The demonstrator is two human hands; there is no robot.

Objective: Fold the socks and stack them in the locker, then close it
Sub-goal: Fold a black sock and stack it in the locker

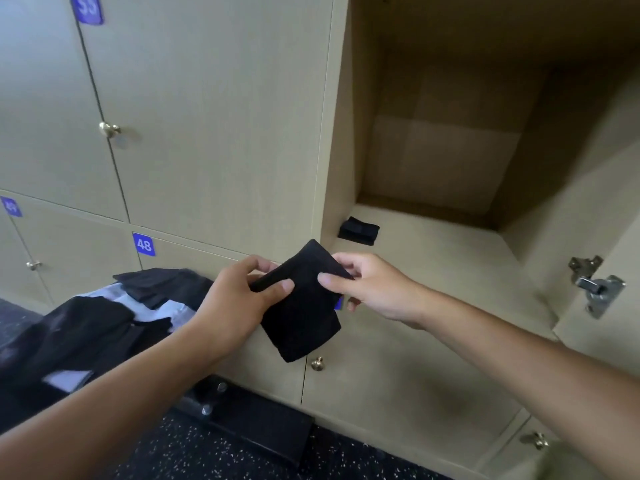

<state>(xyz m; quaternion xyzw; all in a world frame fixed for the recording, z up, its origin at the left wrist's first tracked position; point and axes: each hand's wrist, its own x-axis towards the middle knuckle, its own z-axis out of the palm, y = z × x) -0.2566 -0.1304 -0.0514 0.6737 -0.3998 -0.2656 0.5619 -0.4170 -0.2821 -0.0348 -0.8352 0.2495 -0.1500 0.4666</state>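
A black sock [302, 317], folded over, hangs in the air in front of the locker's lower edge. My left hand [239, 299] pinches its left side between thumb and fingers. My right hand [367, 289] pinches its upper right edge. One folded black sock [358, 230] lies on the floor of the open locker [450, 258], near its front left corner. More loose black socks [86, 337] lie in a pile on a white cloth at the left.
The open locker's door [602, 209] stands at the right with a metal hinge [594, 285] on it. Closed lockers with brass knobs [108, 129] fill the wall, one labelled 48 [143, 244]. A black bench base [242, 424] sits on the speckled floor below.
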